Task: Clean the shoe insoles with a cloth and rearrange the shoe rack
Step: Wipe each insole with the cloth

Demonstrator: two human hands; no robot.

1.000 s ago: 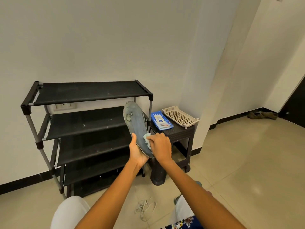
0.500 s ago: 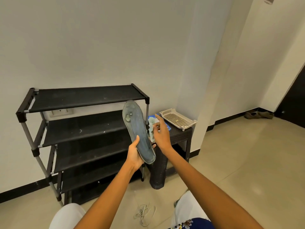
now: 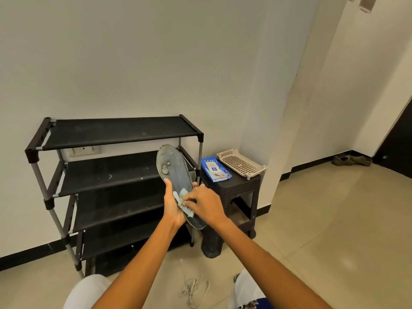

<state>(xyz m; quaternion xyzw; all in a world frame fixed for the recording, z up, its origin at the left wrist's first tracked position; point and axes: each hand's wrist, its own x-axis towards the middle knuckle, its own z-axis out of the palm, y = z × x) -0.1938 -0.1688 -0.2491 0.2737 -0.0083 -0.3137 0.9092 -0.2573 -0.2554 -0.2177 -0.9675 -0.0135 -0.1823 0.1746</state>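
A white cord (image 3: 192, 291) lies on the near floor between the knees. Above it, the left hand (image 3: 172, 208) grips the insole (image 3: 172, 170) at its heel end, toe tilted up and away. The right hand (image 3: 206, 202) presses a cloth (image 3: 184, 194) onto the insole, fingers curled on it. Behind stands the rack (image 3: 116, 177); right of it a stool (image 3: 240, 186) carries wipes (image 3: 215, 168) and a tray (image 3: 242, 163).

grey-blue insole (image 3: 175, 175), pale cloth (image 3: 184, 198), black rack (image 3: 120, 132)
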